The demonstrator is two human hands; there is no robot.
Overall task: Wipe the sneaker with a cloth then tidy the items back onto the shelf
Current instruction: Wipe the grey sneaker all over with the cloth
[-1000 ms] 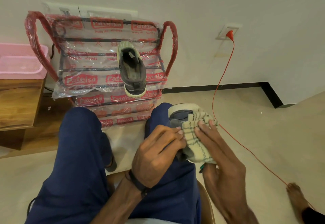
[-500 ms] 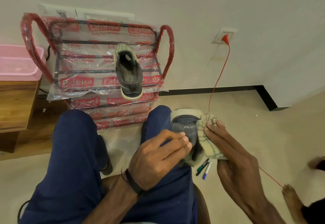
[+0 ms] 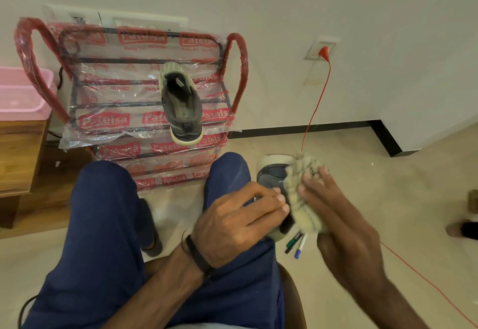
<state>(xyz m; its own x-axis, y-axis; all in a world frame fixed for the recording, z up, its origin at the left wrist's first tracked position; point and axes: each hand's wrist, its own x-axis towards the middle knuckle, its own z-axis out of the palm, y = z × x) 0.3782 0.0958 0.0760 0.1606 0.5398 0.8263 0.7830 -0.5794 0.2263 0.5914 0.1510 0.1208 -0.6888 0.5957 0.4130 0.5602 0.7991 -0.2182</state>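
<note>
A pink tub (image 3: pixel 20 93) sits on a wooden cabinet (image 3: pixel 18 152) at the far left. Beside it stands the shelf (image 3: pixel 144 121), a red-framed rack wrapped in printed plastic, set against the wall. One grey sneaker on the shelf (image 3: pixel 182 103) rests on its upper tier, toe toward the camera.

In the foreground the seated person's legs in blue trousers (image 3: pixel 103 225) fill the lower centre. The left hand (image 3: pixel 232 225), with a dark band at the wrist, lies on the right thigh; its grip is closed round the heel end of the sneaker being wiped (image 3: pixel 271 173), which is held off the outer side of that thigh, toe pointing away.

The right hand (image 3: pixel 333 215) presses the cloth (image 3: pixel 302 194) against the sneaker's right side, fingers straight over the bunched fabric, grip not closed; this area is motion-blurred. Three markers (image 3: pixel 297 244) lie on the floor just below. A red cable (image 3: pixel 316 103) runs from a wall socket (image 3: pixel 320 49) down across the floor at right.
</note>
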